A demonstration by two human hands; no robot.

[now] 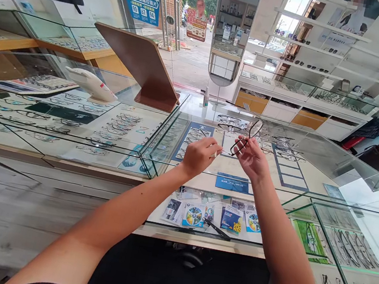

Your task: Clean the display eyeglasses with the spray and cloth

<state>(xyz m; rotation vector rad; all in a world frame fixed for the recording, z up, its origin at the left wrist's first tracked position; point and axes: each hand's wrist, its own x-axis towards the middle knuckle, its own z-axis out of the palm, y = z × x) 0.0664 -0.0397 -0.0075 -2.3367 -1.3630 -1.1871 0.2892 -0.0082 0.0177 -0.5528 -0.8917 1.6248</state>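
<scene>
My right hand (254, 161) is closed on a pair of dark-rimmed eyeglasses (256, 129), gripping them near the middle. The glasses are held up and tilted above the glass counter, one lens higher than the other. To their left, my left hand (199, 156) is closed with its fingers pinched together. A small pale bit shows at its fingers; I cannot make out what it is. Under both hands, rows of eyeglass frames (230, 121) lie in the display case (202, 171). A blue card (231, 182) lies in the front of that case.
A brown-backed tilted mirror or stand (137, 62) and a white hand-shaped display (91, 85) stand on the left counter. A small bottle (206, 97) is at the counter's back. Leaflets (194, 215) and a black pen (217, 229) lie nearest me. More frames fill the right case (350, 248).
</scene>
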